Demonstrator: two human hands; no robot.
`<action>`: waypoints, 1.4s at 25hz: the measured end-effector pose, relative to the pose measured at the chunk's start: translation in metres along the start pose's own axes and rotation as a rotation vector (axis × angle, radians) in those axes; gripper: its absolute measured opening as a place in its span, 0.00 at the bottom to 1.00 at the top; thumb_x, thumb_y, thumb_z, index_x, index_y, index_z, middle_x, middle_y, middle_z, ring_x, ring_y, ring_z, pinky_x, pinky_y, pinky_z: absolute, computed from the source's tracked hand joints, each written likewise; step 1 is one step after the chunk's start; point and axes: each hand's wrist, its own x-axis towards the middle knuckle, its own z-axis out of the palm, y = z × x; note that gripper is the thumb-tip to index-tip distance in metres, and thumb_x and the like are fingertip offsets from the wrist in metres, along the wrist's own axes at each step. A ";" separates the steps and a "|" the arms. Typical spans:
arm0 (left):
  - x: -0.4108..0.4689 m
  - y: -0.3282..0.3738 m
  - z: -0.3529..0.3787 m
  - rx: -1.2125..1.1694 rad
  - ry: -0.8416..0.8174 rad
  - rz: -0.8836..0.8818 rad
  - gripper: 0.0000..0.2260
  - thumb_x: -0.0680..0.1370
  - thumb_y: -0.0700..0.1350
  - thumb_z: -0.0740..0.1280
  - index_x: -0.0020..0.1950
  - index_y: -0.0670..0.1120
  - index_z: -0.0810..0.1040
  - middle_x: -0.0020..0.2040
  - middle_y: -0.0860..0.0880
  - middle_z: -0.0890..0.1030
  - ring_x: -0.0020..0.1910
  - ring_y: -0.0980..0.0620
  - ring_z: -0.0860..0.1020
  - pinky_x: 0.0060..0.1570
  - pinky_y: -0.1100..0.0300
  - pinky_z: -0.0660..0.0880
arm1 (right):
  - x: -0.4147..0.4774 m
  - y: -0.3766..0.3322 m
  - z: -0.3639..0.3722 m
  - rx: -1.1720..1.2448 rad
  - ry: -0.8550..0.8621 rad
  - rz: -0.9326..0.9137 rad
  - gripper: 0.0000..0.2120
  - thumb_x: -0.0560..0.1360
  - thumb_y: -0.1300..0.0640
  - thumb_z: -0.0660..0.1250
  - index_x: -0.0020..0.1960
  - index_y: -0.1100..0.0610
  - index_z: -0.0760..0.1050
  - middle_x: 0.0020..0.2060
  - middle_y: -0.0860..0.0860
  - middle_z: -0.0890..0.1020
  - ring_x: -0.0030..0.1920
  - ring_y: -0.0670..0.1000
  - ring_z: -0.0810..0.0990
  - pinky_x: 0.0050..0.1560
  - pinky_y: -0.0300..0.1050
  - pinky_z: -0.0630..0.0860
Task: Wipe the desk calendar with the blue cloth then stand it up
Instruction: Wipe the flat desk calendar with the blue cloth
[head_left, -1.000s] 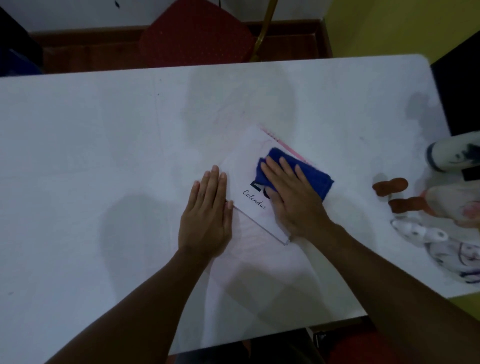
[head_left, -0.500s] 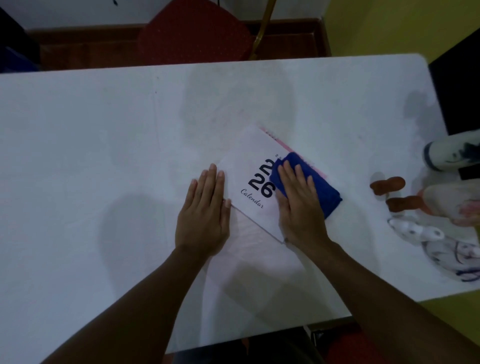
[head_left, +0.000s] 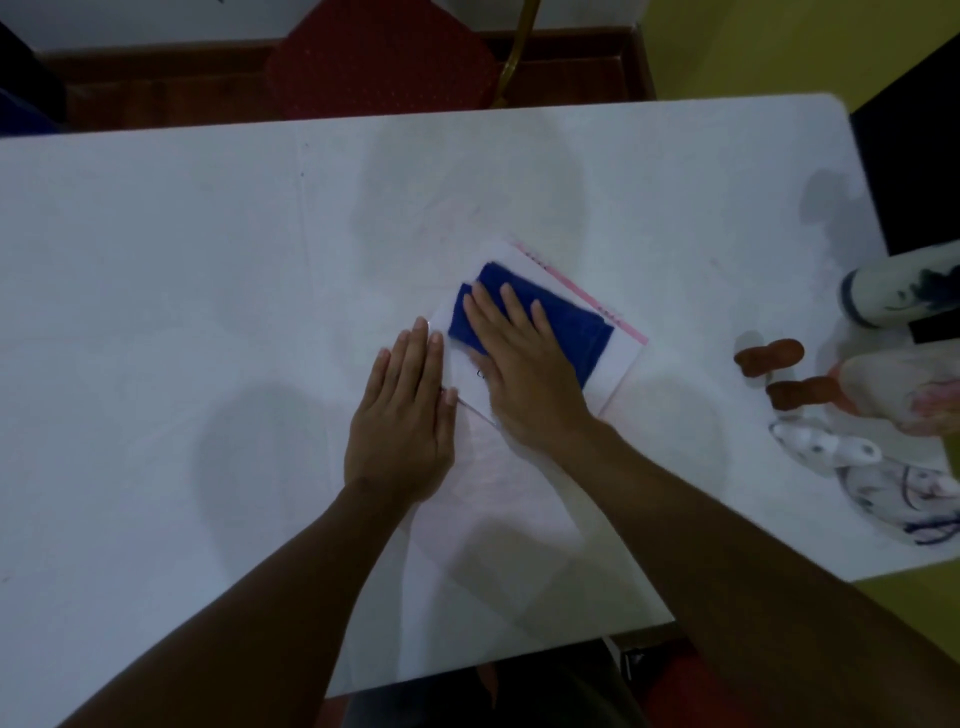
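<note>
The desk calendar (head_left: 618, 358) lies flat on the white desk (head_left: 182, 291), a little right of the middle, turned at an angle so that its pink bound edge runs along its far right side. The folded blue cloth (head_left: 566, 325) lies on top of the calendar, covering most of its far half.

The right hand (head_left: 524, 364) presses flat on the cloth, palm down, with the fingers (head_left: 511, 306) stretched out and slightly spread, pointing away toward the far left; it grips nothing, only bears down on the cloth. The heel of this hand covers the near part of the calendar, so its printing is almost wholly hidden.

The left hand (head_left: 402, 415) lies flat and open on the desk just left of the calendar, its fingers together, its thumb side touching the calendar's near left edge.

At the right edge of the desk stand several small figurines (head_left: 852, 457), with two brown pieces (head_left: 769, 356) beside them and a white cylinder with dark marks (head_left: 904, 293) farther back. Beyond the far edge of the desk is a red chair (head_left: 379, 57).
</note>
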 end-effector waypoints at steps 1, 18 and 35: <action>0.000 0.000 0.000 0.001 -0.004 0.001 0.28 0.88 0.54 0.46 0.87 0.44 0.49 0.88 0.45 0.50 0.88 0.50 0.48 0.86 0.49 0.51 | -0.025 -0.002 0.004 0.010 0.006 -0.023 0.27 0.87 0.52 0.52 0.83 0.55 0.50 0.83 0.50 0.54 0.83 0.53 0.49 0.82 0.56 0.48; 0.001 -0.001 0.001 -0.011 0.034 0.012 0.29 0.88 0.54 0.46 0.87 0.43 0.51 0.87 0.44 0.52 0.87 0.49 0.49 0.86 0.49 0.52 | -0.080 0.015 0.003 0.060 -0.073 -0.131 0.26 0.86 0.50 0.51 0.82 0.54 0.56 0.82 0.49 0.60 0.82 0.51 0.53 0.82 0.53 0.49; 0.000 -0.003 0.002 -0.067 0.022 0.010 0.29 0.87 0.51 0.48 0.87 0.43 0.51 0.88 0.45 0.51 0.88 0.50 0.48 0.86 0.49 0.51 | -0.067 0.017 -0.012 0.149 -0.176 -0.243 0.25 0.86 0.55 0.57 0.82 0.53 0.58 0.81 0.48 0.60 0.82 0.49 0.53 0.82 0.51 0.48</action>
